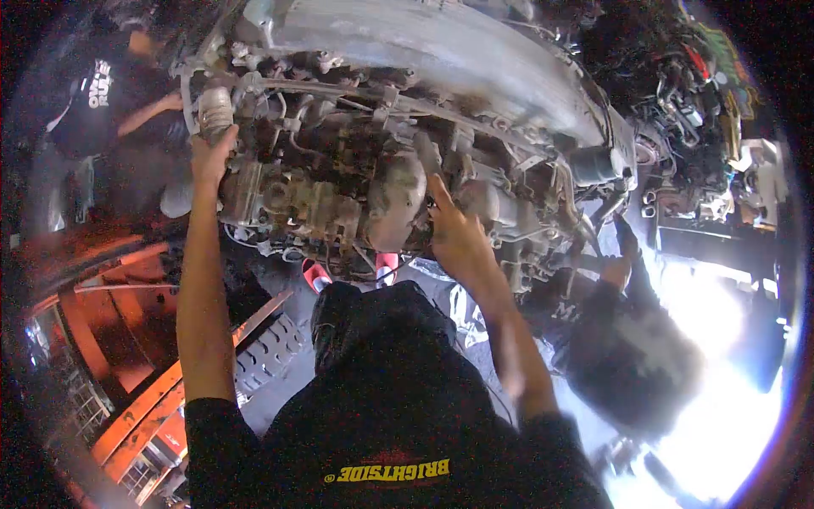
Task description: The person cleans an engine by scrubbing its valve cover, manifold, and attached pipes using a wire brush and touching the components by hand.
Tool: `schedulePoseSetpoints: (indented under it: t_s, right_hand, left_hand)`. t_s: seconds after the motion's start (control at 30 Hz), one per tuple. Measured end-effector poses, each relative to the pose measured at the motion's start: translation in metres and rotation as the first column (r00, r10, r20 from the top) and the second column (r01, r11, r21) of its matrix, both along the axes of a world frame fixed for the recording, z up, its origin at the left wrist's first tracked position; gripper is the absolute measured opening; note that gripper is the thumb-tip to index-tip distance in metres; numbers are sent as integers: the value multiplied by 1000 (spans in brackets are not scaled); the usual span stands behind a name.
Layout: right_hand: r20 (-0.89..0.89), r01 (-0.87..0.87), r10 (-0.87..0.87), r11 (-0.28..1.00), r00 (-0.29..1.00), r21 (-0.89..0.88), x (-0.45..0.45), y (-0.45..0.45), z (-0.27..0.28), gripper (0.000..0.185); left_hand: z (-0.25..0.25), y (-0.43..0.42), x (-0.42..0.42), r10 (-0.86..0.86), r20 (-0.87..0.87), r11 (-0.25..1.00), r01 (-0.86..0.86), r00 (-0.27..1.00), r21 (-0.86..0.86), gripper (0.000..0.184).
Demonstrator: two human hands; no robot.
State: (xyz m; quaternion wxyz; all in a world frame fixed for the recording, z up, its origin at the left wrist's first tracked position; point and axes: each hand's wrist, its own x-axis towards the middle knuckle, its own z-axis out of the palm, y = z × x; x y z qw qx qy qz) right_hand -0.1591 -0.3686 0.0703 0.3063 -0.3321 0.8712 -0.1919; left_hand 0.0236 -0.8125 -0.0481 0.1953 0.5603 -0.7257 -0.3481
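A large grimy engine [322, 204] with many pipes and fittings fills the upper middle. At its left end my left hand [212, 153] is closed around the lower part of a ribbed pale cylindrical part [215, 110]. My right hand [458, 233] is near the middle of the engine, just right of a rounded metal housing [397, 191]. Its index finger points up toward a dark elongated part [427, 154]; the other fingers are curled, and what they hold, if anything, I cannot make out.
A person in a dark shirt [93, 110] is at the upper left, with an arm reaching to the engine. Another person [627, 348] bends at the right, hands near the engine. Orange metal framework [127, 314] and a tyre [270, 352] lie lower left.
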Motion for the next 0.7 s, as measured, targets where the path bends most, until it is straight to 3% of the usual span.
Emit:
schedulePoseSetpoints:
  t_s: [0.07,0.1,0.17,0.23,0.27,0.33,0.37,0.43,0.5,0.53,0.57,0.63,0.7]
  right_hand:
    - [-29,17,-26,954,999,-300,12,11,-11,62]
    - [-17,17,-23,954,1000,-298,27,16,-8,62]
    - [9,-183,182,982,983,37,53,15,2,64]
    - [-41,-158,158,987,987,16,60,14,-19,65]
    - [-86,-134,133,991,987,-1,63,16,-27,66]
    - [-136,-188,176,979,975,-81,49,20,-30,65]
    - [-180,-183,151,968,972,-173,40,21,-35,64]
    - [-214,-166,111,950,970,-262,24,19,-26,63]
    - [-215,-55,18,984,976,-171,2,9,13,60]
    - [-216,-54,17,984,976,-168,0,10,2,60]
    - [-203,-65,18,971,979,-228,0,14,-21,59]
    - [-146,22,-70,951,987,-309,17,25,-49,57]
    - [-141,28,-75,950,987,-310,24,42,-43,58]
  left_hand:
    - [7,5,-2,10,56,999,-8,998,-33,124]
    - [9,4,-2,7,102,998,1,995,-70,124]
    - [-5,-6,-1,21,109,995,-10,994,-96,124]
    - [-22,-22,1,30,105,993,-17,994,-118,124]
    - [-32,-29,4,-7,16,996,9,1000,-86,122]
    - [-26,-18,6,-24,-70,999,21,997,-50,120]
    - [1,3,-1,-8,-57,999,6,998,-44,115]
    - [6,8,-3,-4,-38,999,2,999,-37,111]
    - [-22,-15,4,-3,76,949,27,997,-314,101]
    - [-5,-2,-1,-5,75,950,28,997,-312,101]
    - [15,10,-5,-38,-8,990,36,999,-136,101]
    - [18,18,-6,-61,-98,997,65,993,45,101]
    - [0,6,-6,1,-214,999,9,977,48,103]
